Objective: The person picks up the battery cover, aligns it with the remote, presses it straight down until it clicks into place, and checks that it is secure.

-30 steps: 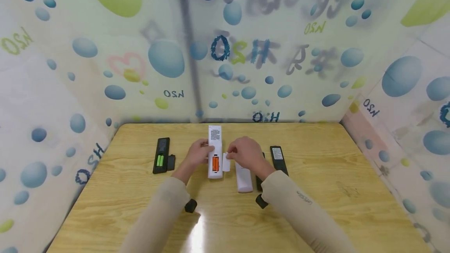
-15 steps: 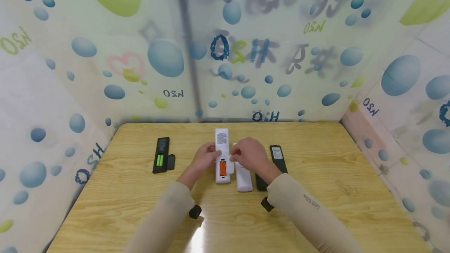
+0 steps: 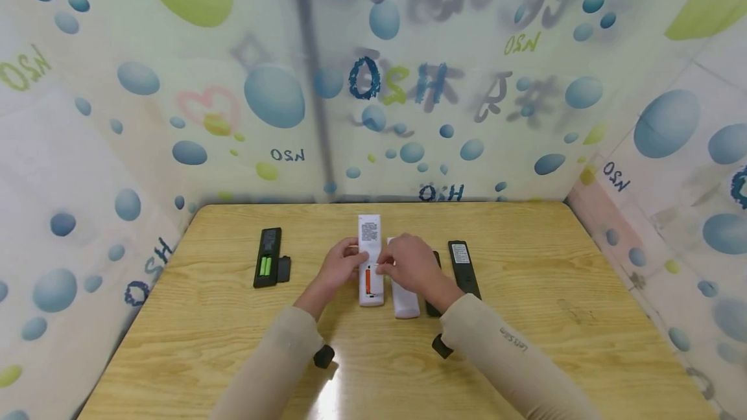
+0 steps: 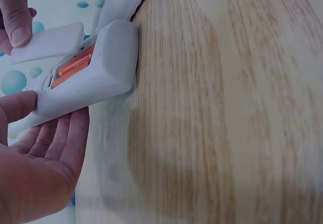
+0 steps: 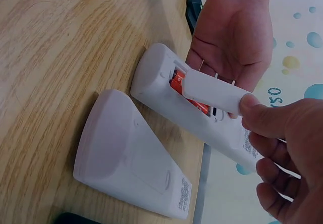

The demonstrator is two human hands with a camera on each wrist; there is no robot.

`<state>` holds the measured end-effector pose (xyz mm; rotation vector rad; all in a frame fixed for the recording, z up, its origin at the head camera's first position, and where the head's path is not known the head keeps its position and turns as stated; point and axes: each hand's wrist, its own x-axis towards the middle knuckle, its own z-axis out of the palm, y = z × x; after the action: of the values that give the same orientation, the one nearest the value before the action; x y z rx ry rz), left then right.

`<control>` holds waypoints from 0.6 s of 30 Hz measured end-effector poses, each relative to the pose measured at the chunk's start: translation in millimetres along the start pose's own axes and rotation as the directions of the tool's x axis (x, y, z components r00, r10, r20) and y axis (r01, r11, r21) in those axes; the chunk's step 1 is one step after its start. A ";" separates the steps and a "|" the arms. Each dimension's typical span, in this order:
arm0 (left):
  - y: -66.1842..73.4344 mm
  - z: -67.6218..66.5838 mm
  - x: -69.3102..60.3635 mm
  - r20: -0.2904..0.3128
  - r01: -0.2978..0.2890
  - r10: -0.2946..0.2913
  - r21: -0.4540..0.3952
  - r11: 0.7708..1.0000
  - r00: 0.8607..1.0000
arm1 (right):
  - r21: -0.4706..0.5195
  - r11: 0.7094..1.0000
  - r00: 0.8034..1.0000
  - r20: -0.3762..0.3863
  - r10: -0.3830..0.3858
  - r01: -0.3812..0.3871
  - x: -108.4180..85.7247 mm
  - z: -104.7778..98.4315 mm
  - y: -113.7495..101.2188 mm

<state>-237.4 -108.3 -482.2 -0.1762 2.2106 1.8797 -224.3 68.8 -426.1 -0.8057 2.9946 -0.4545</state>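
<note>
My left hand [image 3: 335,268] holds a white remote control [image 3: 369,229], back side up, its thumb on the near edge and its fingers underneath. Two orange batteries [image 4: 73,67] sit side by side in the remote's uncovered compartment. Between thumb and fingers, my right hand [image 3: 414,264] pinches the white battery cover [image 5: 214,90]. In both wrist views the cover hovers tilted over the compartment, hiding part of the batteries. Just right of it, a second white remote [image 5: 126,153] lies on the table with its back closed.
At the left lies a black remote [image 3: 270,238] with green batteries [image 3: 265,267] showing, its black cover [image 3: 284,269] beside it. Another black remote [image 3: 433,308] is partly hidden under my right arm. Further right is a black remote with a white label [image 3: 460,254]. A patterned wall stands behind the wooden table [image 3: 525,232].
The white remote has shifted right and slightly nearer in my left hand. My right hand has brought the cover from beside the remote to over its compartment.
</note>
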 end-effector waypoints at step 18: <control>0.0 -1.4 -4.4 0.020 -0.042 0.042 -0.019 0.999 0.999 | -0.046 0.998 0.998 -0.043 -0.049 0.047 2.4 12.2 -4.3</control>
<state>-233.2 -110.0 -480.9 -0.1144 2.2007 1.9152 -223.3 60.7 -436.4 -0.8850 3.0419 -0.4136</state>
